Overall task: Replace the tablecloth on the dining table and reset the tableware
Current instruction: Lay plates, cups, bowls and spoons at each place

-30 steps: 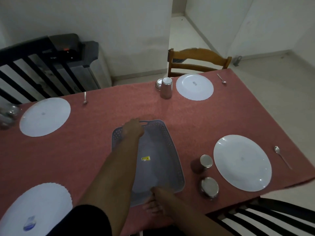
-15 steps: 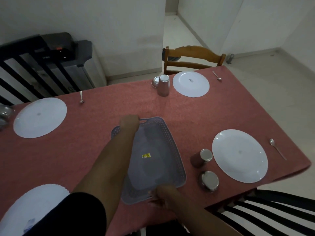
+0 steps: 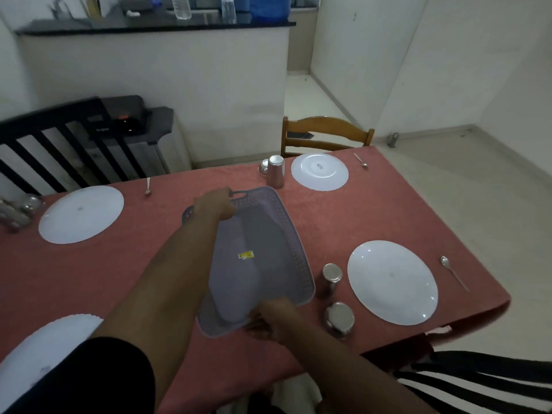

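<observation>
An empty grey-lilac plastic tray (image 3: 268,252) with a yellow sticker is in the middle of the table, over the red tablecloth (image 3: 373,210). My left hand (image 3: 215,204) grips its far handle and my right hand (image 3: 273,319) grips its near edge. The tray looks tilted, its left side higher. White plates lie at the right (image 3: 392,282), the far end (image 3: 319,171), the left (image 3: 80,213) and the near left (image 3: 38,357). Steel tumblers (image 3: 330,279) (image 3: 275,171), steel bowls (image 3: 339,318) and spoons (image 3: 452,271) (image 3: 360,160) (image 3: 148,186) sit beside the plates.
A wooden chair (image 3: 325,135) stands at the far end, a black slatted chair (image 3: 59,144) at the left and another (image 3: 478,380) at the near right. More steelware (image 3: 18,209) sits at the left edge. A kitchen counter (image 3: 155,23) runs behind.
The tray has come up off the cloth and tilted in both hands. My view has lifted, so the counter now shows and the table sits lower in frame.
</observation>
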